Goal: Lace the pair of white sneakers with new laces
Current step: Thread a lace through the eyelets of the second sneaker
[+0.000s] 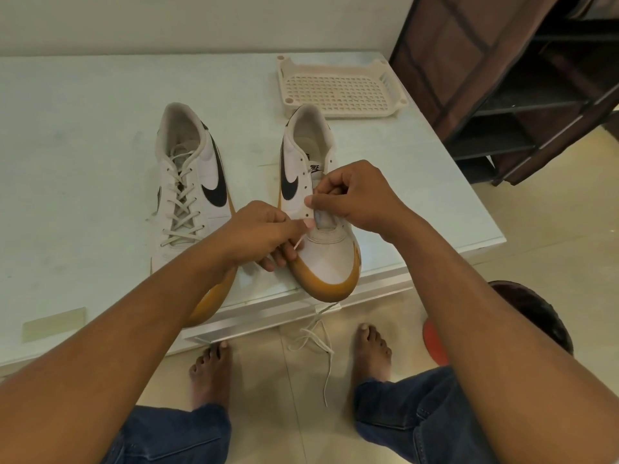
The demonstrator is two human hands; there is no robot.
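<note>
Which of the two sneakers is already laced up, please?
The sneaker on the person's left: laces criss-cross its eyelets. The other sneaker, between the left hand and right hand, shows bare eyelets.

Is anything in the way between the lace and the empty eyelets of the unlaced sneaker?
Nothing but the right hand, which covers one eyelet row. The left hand pinches the lace beside the other row, which lies bare.
</note>
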